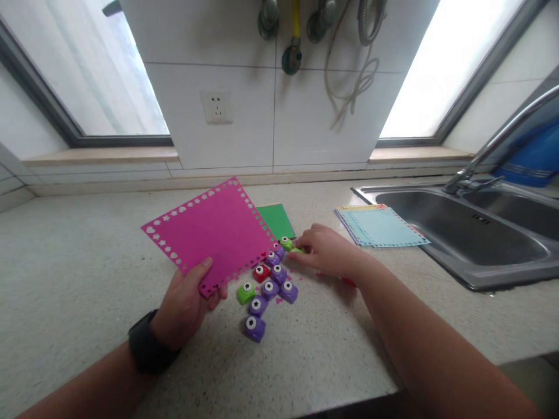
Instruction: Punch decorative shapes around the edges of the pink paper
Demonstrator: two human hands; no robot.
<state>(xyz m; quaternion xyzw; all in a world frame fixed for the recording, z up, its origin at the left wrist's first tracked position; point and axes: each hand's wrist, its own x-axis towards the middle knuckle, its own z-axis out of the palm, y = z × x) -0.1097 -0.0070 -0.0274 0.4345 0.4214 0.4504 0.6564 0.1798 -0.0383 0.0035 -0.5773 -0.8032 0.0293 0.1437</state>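
My left hand (190, 299) holds a magenta paper sheet (209, 230) by its near corner, lifted above the counter; shapes are punched along its edges. My right hand (325, 250) rests on the counter with its fingertips on a small green punch (289, 244) at the far end of a cluster of several small craft punches (266, 288), purple, green and red. A black watch sits on my left wrist (146, 349).
A green sheet (276, 220) lies behind the magenta one. A stack of punched sheets, light blue on top (381, 227), lies beside the steel sink (463, 233) with its tap (493, 145). A wall socket (217, 106) and hoses are on the tiled wall. Counter edge runs near me.
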